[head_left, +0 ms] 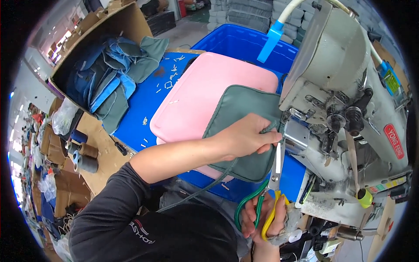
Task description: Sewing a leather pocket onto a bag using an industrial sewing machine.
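My left hand [254,137] is closed in a pinch on a grey-green cord [269,127] at the right edge of a grey-green fabric panel [246,105] with corded edges. A loose length of the cord trails under my left forearm toward my lap. In my right hand [278,219] are scissors [275,178] with one green and one yellow handle. Their blades point up, close below my left fingertips and beside the sewing machine head [297,135]. Whether the blades touch the cord cannot be made out.
A pink padded panel [196,91] lies under the fabric on the blue tabletop [131,135]. Far left, a cardboard box [133,22] holds several fabric pieces. A blue crate [231,32] stands behind. Thread spools [88,163] sit at left. The machine arm [340,52] bounds the right side.
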{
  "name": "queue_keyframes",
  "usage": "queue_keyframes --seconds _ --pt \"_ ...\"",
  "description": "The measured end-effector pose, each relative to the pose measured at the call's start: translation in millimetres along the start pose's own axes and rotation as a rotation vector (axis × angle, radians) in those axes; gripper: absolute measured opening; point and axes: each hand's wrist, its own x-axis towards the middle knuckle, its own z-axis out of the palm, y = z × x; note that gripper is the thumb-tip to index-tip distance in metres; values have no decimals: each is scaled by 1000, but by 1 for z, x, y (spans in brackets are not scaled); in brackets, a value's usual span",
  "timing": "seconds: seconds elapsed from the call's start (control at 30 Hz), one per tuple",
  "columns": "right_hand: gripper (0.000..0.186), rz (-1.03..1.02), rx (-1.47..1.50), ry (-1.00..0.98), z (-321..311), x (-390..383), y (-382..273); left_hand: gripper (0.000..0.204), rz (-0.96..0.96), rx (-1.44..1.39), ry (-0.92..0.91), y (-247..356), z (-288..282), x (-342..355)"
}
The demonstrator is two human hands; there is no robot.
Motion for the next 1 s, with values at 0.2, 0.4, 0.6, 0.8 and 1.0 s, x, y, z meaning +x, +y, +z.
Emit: queue_keyframes --seconds 0.2,0.4,0.6,0.8,1.0 --pt "68 13 172 -92 10 11 -3 26 3 -68 -10 1 1 0" --pt "64 16 244 -59 16 5 4 27 22 -5 -32 2 -1 -2" --pt "59 -43 -26 54 28 6 8 25 466 658 183 -3 -5 0" --pt "56 -66 -133 93 27 6 12 24 532 782 68 13 1 -4" --pt "54 -55 -142 67 18 9 14 16 510 891 81 11 -4 -2"
